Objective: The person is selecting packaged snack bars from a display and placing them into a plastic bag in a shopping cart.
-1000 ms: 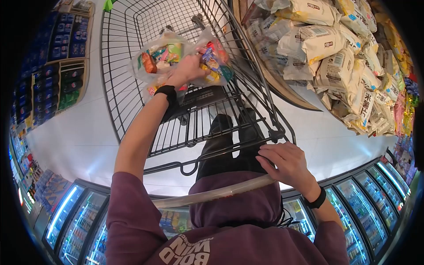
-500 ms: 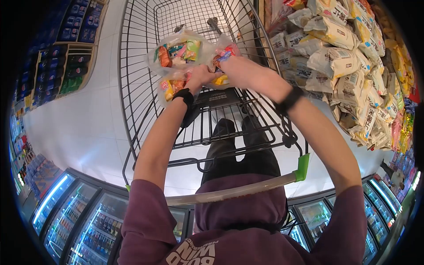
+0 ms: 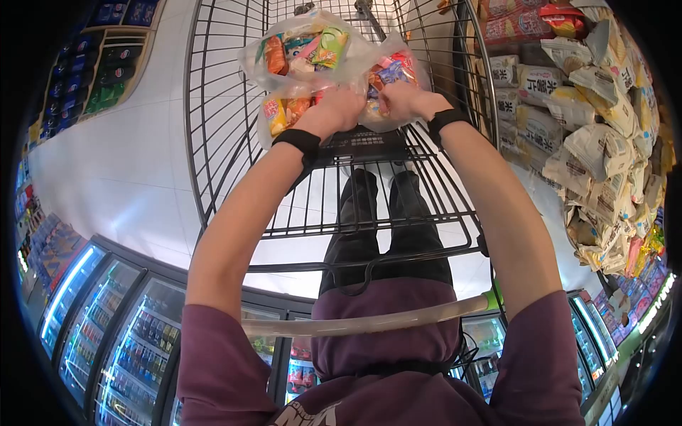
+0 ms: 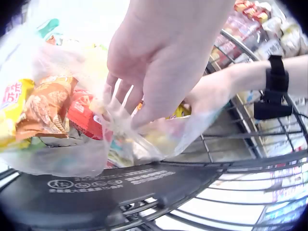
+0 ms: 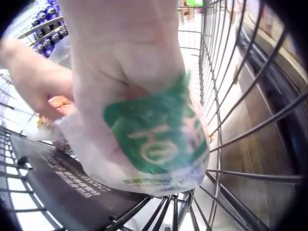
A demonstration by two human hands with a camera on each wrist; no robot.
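In the head view, translucent plastic bags of snack packets lie in the shopping cart's near end. My left hand (image 3: 342, 108) is between the left bag (image 3: 249, 62) and the right one. In the left wrist view, its thumb and fingers pinch the thin film of a plastic bag (image 4: 144, 144) beside an orange packet (image 4: 48, 108) and a red one (image 4: 85, 113). My right hand (image 3: 405, 99) reaches into the right bag (image 3: 420, 71), among colourful packets (image 3: 395, 69). A green-printed wall of this bag (image 5: 149, 134) covers its fingers in the right wrist view, so I cannot tell their grip.
Black cart wires (image 3: 213, 142) surround the bags, with a dark printed panel (image 3: 355, 145) below them. The cart handle (image 3: 369, 323) crosses in front of my body. Piled cream snack bags (image 3: 597, 156) stand on the right, drink packs (image 3: 71, 71) on the left, and glass-door fridges (image 3: 135, 348) behind.
My right hand has left the cart handle's side and come forward into the right bag. My left hand has shifted from the right bag to between the bags.
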